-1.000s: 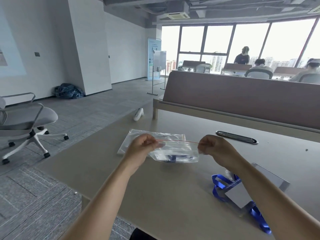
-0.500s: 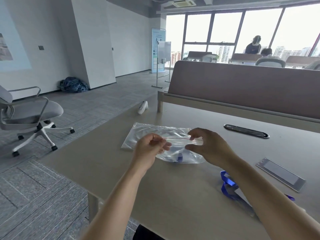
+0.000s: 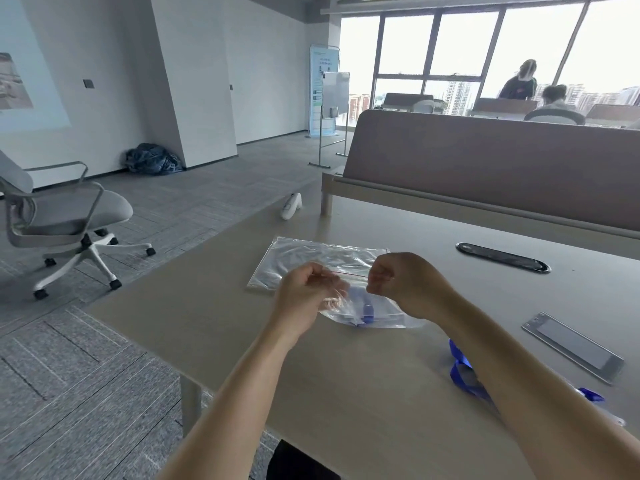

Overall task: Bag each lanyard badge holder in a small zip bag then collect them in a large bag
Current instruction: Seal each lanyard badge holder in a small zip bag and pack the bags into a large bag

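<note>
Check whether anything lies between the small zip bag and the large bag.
Nothing visible: left hand and right hand pinch the small zip bag just before the large bag, flat on the desk.

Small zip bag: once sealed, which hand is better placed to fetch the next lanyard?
Right hand, likely: the blue lanyard lies by its forearm; the left hand grips the small zip bag farther away.
</note>
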`<state>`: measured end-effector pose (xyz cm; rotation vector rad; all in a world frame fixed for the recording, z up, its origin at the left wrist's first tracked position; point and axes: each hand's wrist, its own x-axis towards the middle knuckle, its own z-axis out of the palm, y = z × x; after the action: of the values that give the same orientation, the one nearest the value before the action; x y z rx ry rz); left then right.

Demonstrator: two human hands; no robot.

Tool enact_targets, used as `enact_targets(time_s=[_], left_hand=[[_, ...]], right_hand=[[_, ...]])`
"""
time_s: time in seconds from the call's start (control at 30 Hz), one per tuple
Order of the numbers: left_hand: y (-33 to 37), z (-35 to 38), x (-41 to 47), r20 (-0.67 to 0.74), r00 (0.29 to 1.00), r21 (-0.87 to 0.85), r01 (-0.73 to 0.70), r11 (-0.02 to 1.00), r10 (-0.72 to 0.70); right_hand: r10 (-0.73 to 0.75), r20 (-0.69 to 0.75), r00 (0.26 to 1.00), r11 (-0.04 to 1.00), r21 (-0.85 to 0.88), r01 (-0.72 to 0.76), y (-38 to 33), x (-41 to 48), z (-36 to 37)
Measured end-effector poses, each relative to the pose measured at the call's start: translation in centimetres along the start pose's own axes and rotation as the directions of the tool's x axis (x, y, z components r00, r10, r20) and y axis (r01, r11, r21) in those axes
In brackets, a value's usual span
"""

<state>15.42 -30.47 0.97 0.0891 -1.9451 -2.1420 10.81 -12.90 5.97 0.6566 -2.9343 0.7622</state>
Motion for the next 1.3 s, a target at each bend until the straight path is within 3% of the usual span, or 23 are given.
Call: enact_targets(time_s=[0.3,0.67,1.1,1.3], left_hand=[[-0.6,-0.2,0.0,0.015,0.999,-0.012,-0.033,0.999,0.033],[-1.7,-0.6,0.9,-0.004,0.991,0.091,-0.133,0.987,0.134],[-2.0,-0.5,0.8,0.015,0.992,0.155,-0.129,0.979,0.128],[-1.7,-0.4,0.9,0.049,0.997,0.141,-0.061,0.988,0.055]], right_hand=[[-0.023,0.003,1.0,0.998,0.065,0.023,-1.0,0.6,0.3],[-0.064,-0.003,0.998,0.986,0.156,0.064,-2.4,0.4,1.6],[-0.061,0.057,0.997,0.998,0.004,0.061,-1.7,0.5,1.1],[-0.09,0.076,0.993,0.994,-0.054,0.095,-1.8,0.3,1.2]])
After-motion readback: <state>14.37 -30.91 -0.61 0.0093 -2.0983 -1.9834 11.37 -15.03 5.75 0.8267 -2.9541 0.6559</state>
